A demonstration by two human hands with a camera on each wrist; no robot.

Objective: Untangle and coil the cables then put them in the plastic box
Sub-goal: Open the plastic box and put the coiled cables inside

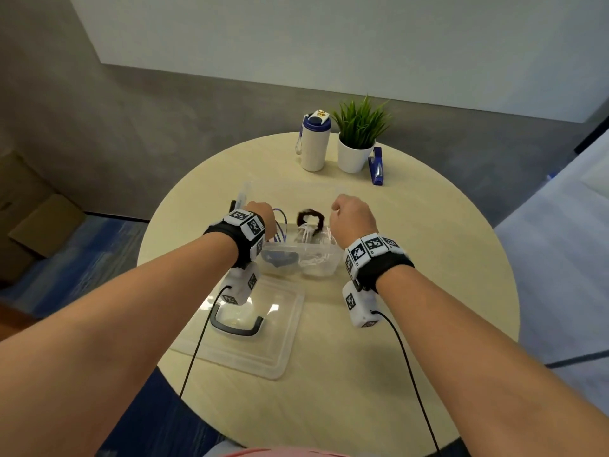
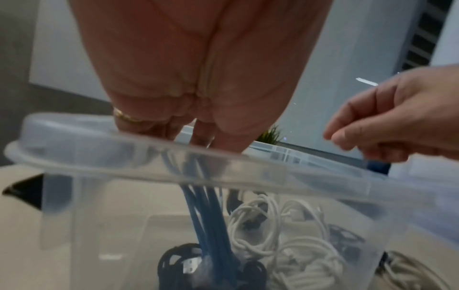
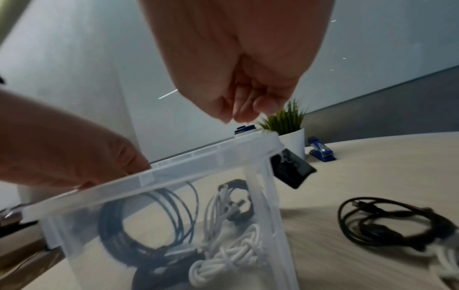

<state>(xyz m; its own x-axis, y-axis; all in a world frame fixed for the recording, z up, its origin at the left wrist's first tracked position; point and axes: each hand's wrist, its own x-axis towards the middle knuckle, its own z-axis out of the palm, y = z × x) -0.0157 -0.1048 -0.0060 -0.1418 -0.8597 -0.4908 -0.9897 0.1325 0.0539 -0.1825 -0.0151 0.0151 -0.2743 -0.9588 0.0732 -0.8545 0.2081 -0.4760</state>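
A clear plastic box [image 1: 296, 188] stands mid-table. My left hand [image 1: 260, 214] reaches inside its left end, and its fingertips [image 2: 223, 145] pinch a coiled blue cable [image 2: 206, 206] that hangs down to the box floor. White cables [image 2: 285, 235] and a dark coil [image 1: 309, 217] lie in the box. My right hand [image 1: 351, 216] hovers over the right rim with its fingers [image 3: 240, 113] curled and holding nothing. A loose black cable [image 3: 387, 221] with a white one [image 3: 447, 261] lies on the table right of the box.
The box's clear lid [image 1: 263, 351] with a black handle [image 1: 237, 328] lies on the table in front of the box. A white bottle [image 1: 314, 143], a potted plant [image 1: 357, 140] and a blue stapler [image 1: 377, 166] stand at the far edge. Cardboard boxes [image 1: 33, 219] sit on the floor at left.
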